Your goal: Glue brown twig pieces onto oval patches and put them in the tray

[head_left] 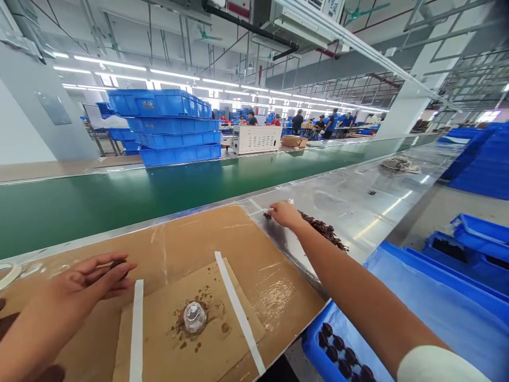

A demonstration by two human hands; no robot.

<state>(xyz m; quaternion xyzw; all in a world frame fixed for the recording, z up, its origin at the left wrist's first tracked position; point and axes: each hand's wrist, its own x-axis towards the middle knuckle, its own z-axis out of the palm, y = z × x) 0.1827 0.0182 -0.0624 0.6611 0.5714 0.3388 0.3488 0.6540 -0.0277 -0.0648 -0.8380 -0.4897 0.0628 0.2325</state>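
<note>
My left hand [97, 278] is over the cardboard at the left, its thumb and fingers closed on a small dark brown piece [117, 262]. Out over the metal table, my right hand [284, 213] has its fingertips pinched at a small dark piece [267, 215]. Beside that wrist lies a pile of dark brown pieces [324, 231]. A small clear round cup [194, 317] stands on a taped cardboard sheet [159, 339], with brown stains around it.
A green conveyor belt [99, 199] runs behind the cardboard. Stacked blue crates [178, 140] stand beyond it. A blue tray [314, 339] with dark round items is at lower right. A cloth [401, 164] lies farther along the metal table. Several people are in the background.
</note>
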